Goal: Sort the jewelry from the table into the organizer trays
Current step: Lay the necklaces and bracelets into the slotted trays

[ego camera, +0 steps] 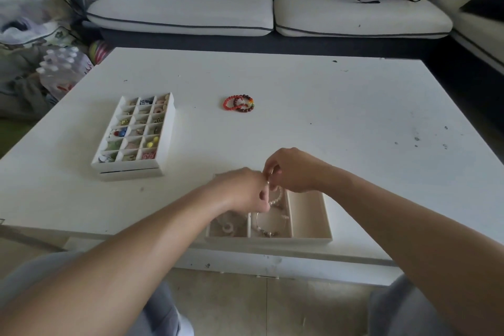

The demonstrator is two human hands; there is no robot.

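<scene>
Bracelet point(275, 197) (beaded, probably) hangs along middle slot of tray point(326, 217).

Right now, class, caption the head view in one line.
Left hand and right hand pinch a pale beaded bracelet above the near tray; red bracelets lie on the table.

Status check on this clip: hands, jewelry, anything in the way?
Hands: left hand and right hand both pinch pale bead bracelet over near tray, middle compartment. Unsorted mid-table: red and dark bracelets. Nothing in the way.
</scene>
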